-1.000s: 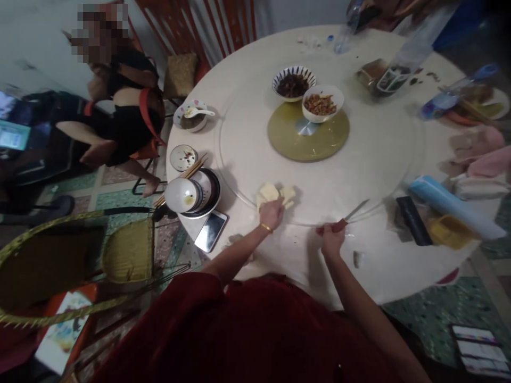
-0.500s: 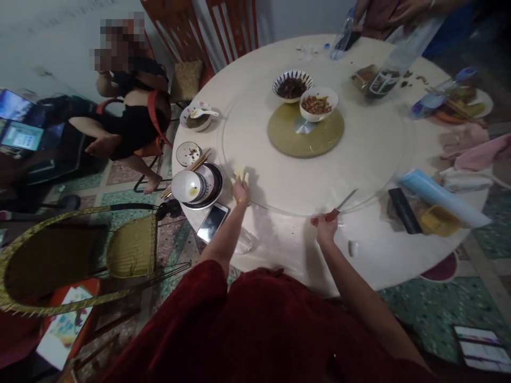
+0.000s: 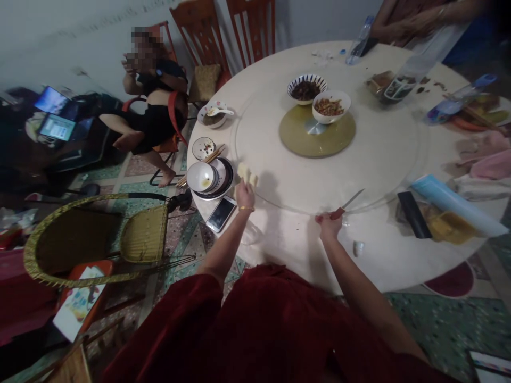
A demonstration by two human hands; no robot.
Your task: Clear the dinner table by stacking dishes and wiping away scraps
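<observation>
My left hand (image 3: 245, 195) is closed on a pale yellow, lumpy thing (image 3: 247, 174) whose kind I cannot make out. It is over the table's near left side, just right of a stack of used bowls (image 3: 200, 177). A phone (image 3: 221, 214) lies beside my left wrist. In my right hand (image 3: 330, 227) is a knife (image 3: 353, 199), gripped by its red handle, the blade pointing away and to the right. A small pale scrap (image 3: 358, 248) lies on the table right of that hand.
A glass turntable (image 3: 287, 139) carries two bowls of food (image 3: 331, 106). Chopsticks, a small plate (image 3: 203, 148) and a bowl with a spoon (image 3: 213, 115) stand left. Bottles, a blue roll (image 3: 455, 205) and a yellow container (image 3: 453, 226) are right. One person sits left; another stands far right.
The view has shifted, so the table appears farther right. My left hand has moved slightly left towards the bowls, showing more of the yellow thing. My right hand still grips the knife.
</observation>
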